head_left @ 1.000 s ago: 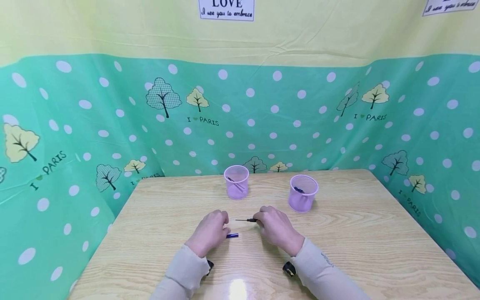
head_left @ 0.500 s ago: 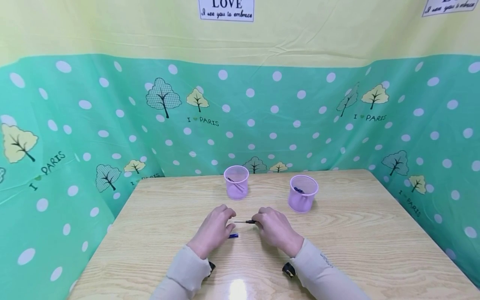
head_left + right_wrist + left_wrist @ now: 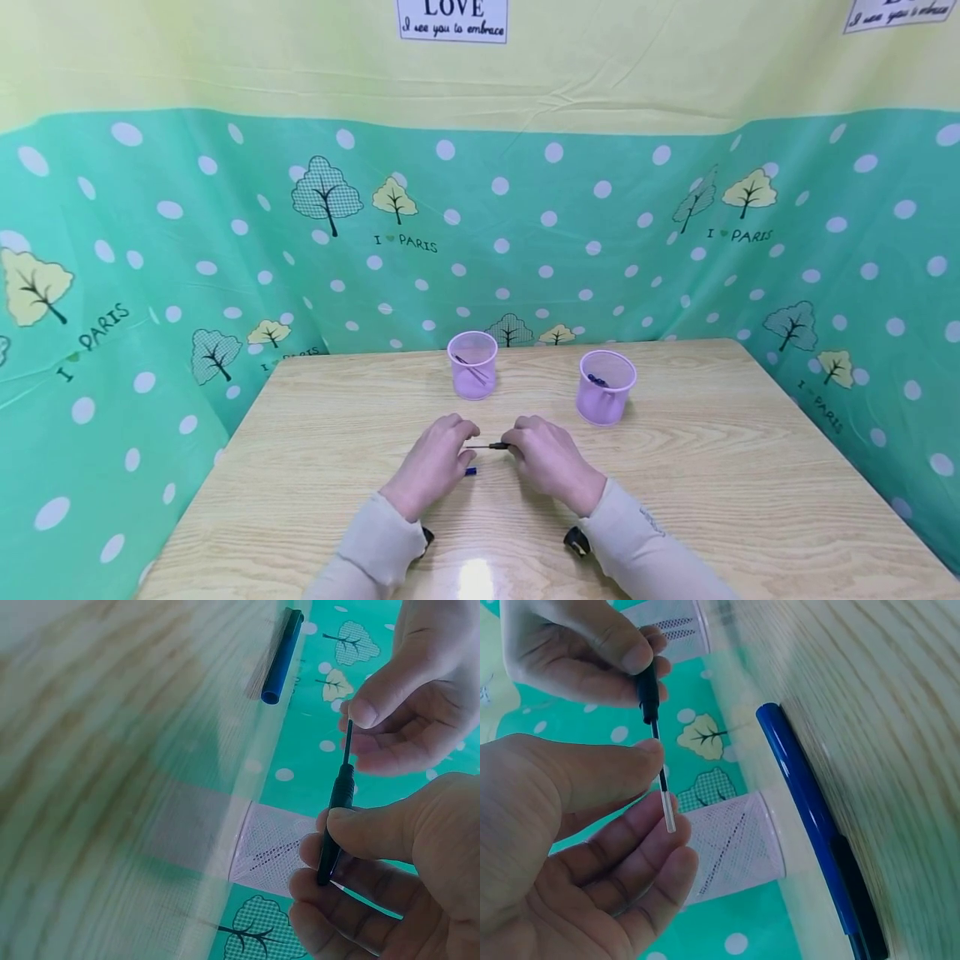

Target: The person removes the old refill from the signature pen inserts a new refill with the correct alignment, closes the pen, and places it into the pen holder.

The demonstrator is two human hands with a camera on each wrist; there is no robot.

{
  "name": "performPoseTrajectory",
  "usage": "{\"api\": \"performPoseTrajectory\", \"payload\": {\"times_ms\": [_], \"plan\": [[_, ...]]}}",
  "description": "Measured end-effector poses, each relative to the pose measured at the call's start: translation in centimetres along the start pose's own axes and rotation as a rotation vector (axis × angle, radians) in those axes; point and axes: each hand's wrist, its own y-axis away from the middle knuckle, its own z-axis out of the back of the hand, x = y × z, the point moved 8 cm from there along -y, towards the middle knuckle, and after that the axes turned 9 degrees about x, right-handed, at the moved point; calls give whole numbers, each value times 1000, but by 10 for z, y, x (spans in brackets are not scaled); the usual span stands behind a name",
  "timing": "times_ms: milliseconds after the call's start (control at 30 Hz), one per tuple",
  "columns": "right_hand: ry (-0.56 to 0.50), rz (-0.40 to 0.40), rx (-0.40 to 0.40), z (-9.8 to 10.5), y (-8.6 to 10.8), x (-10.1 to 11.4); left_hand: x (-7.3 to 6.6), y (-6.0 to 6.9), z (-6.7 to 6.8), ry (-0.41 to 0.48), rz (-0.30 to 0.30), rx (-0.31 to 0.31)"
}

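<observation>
above the bench [image 3: 675,458], between the two hands, a black grip [image 3: 341,791] is held, with a thin refill [image 3: 668,812] running out of it towards the left hand [image 3: 431,462]. very little weight is to be expected of either; the grip is judged stiff, and a steady hold should be helped by the ribbing seen near its refill end, while the refill is probably slick, a little springy and easily bent if pressed from the side. the surest hold is therefore judged to be offered by the grip, and the refill would be best taken lightly, with any pull kept along its own line. the grip is pinched by the right hand [image 3: 551,458] between thumb and curled fingers, its rear end lying along the fingertips. around the free part of the refill, the left thumb and forefinger are held apart, as seen from the head; its pale end is seen in front of the other left fingers, and whether it is touched by the thumb cannot be told. on the bench, below the left fingers and apart from the refill, a blue tube [image 3: 815,814] with a dark clip is seen lying.
</observation>
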Motion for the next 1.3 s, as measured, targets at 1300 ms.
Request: {"api": "performPoseTrajectory", "payload": {"times_ms": [1300], "plan": [[22, 40, -10, -2, 1, 8, -8, -1, -10, -26, -45, 19]]}}
